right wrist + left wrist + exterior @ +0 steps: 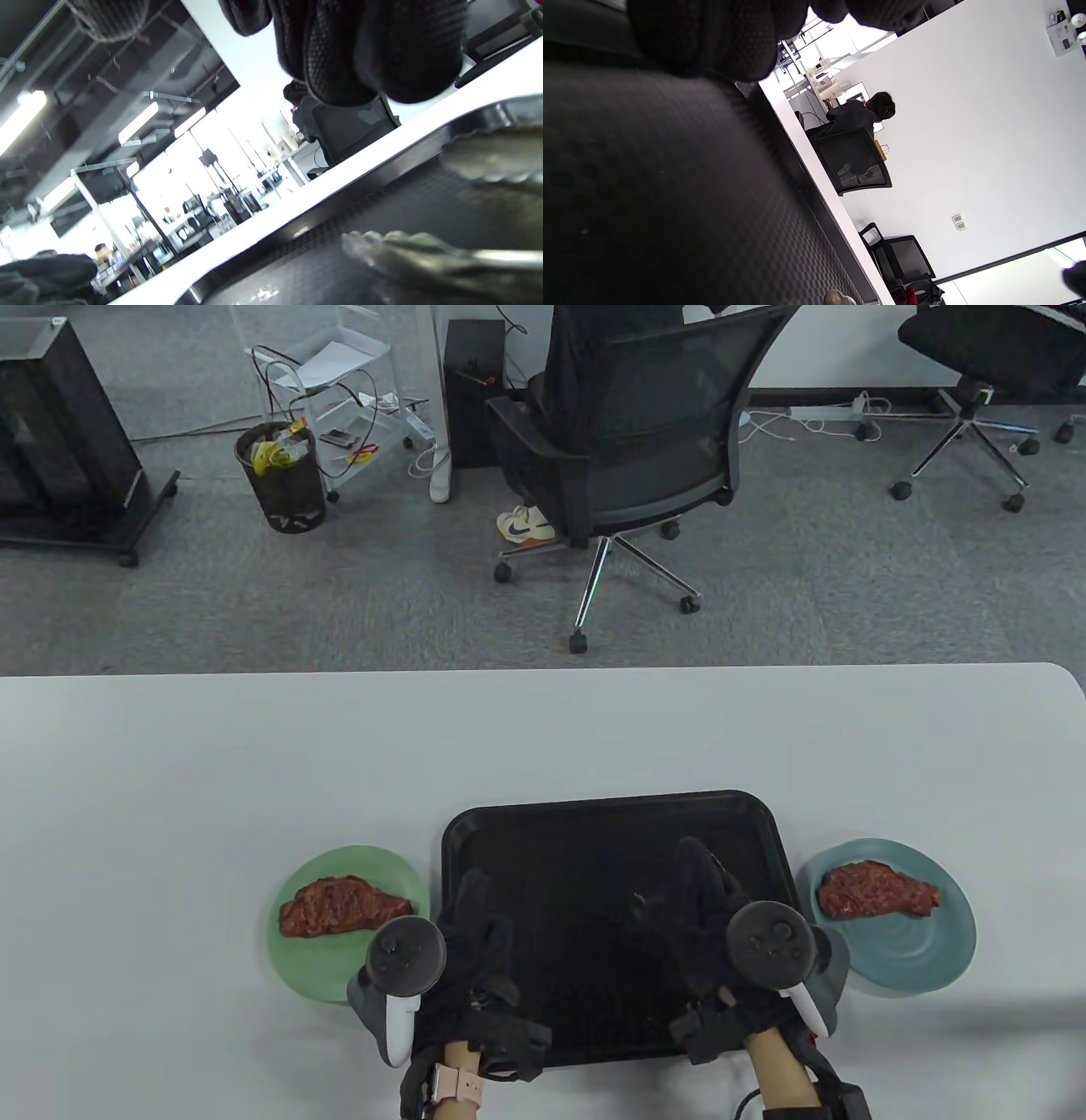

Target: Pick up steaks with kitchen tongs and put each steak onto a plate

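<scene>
- Table view: two steaks sit plated, one (342, 906) on the green plate (339, 971) left of the black tray (611, 814), one (877, 889) on the blue plate (920, 959) right of it. The tray shows no steak. Judged from that, the plating looks finished, and the step in hand is setting the tongs down.
- Table view: both hands are over the tray. The left hand (475, 929) lies at the tray's near left part with fingers stretched forward and seems to hold nothing. The right hand (704, 899) is at the near right part; a faint metal glint (638, 902) just left of it may be the tongs, but dark glove on dark tray hides whether the fingers grip them.
- Left wrist view: gloved fingers (712, 38) hang low over the tray's textured floor (670, 190), nothing between them. The white table (814, 169) edge runs beyond, and one seated person (861, 114) is at a desk far off.
- Right wrist view: the two scalloped tips of the tongs (403, 250) lie apart, low over or on the tray floor (322, 262). The fingers (348, 51) curl above them; contact with the handles cannot be told from here.
- Next move, as a judgement: free the tongs on the tray if they are held, then draw both hands back toward the near edge without brushing either plate.
- Count: two steaks, two plates, one tray, one pair of tongs, two hands.
</scene>
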Motion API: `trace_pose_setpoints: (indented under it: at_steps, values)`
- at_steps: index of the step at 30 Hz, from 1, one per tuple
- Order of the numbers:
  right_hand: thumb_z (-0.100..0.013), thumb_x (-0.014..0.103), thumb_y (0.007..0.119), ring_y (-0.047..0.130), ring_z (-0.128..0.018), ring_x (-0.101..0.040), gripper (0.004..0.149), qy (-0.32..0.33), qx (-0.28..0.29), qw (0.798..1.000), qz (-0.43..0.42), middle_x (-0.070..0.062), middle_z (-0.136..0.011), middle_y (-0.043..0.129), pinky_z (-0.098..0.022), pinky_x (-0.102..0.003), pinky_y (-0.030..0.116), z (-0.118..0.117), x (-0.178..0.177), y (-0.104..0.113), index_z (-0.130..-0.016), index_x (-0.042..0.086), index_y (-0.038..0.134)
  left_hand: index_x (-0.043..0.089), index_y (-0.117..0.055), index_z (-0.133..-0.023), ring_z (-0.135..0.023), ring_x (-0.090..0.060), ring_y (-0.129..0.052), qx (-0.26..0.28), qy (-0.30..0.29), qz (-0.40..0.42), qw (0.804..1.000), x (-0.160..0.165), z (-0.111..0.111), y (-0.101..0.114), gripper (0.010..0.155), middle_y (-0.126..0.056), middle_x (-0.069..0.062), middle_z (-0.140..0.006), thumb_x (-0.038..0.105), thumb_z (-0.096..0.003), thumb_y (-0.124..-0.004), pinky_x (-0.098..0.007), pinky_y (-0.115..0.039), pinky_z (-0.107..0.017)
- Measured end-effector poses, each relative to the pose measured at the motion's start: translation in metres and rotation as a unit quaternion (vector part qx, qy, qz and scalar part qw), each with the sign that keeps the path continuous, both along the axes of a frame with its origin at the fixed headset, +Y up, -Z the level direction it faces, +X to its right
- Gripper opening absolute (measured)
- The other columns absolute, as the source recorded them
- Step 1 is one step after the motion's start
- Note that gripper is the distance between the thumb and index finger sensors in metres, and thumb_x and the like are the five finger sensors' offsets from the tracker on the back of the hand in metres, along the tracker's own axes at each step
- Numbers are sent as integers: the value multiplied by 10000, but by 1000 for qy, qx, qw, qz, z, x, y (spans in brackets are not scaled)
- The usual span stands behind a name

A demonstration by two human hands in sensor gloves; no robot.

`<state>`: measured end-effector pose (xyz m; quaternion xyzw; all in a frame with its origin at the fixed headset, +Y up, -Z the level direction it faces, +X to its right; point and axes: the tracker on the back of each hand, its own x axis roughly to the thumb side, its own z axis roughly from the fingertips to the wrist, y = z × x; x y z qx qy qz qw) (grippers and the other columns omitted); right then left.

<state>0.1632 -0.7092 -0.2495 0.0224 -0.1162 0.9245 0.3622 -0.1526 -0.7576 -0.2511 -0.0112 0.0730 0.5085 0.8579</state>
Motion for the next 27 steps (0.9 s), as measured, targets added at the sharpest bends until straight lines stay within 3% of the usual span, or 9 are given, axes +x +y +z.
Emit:
trace_pose_setpoints:
  at_steps: [7,27]
  values:
    - [-446,514,691,843,-638,-456,762,-8,-52,998,20,-251,-894,735,-397,-512,806,-2,21,-13,-1053,122,450,178,-446,-1078,-660,-396,-830,1,-6,-9,1000,3,0,1,676,-581,-219,-940,326,-463,-688,-394,-823,-422]
    - [-448,507,691,851,-621,-457,758,-8,-74,997,38,-258,-880,746,-383,-505,810,-7,24,-24,-1047,99,472,179,-445,-1079,-663,-399,-827,-2,-12,-21,1000,6,-4,-5,679,-578,-218,-942,326,-463,-689,-397,-821,-424]
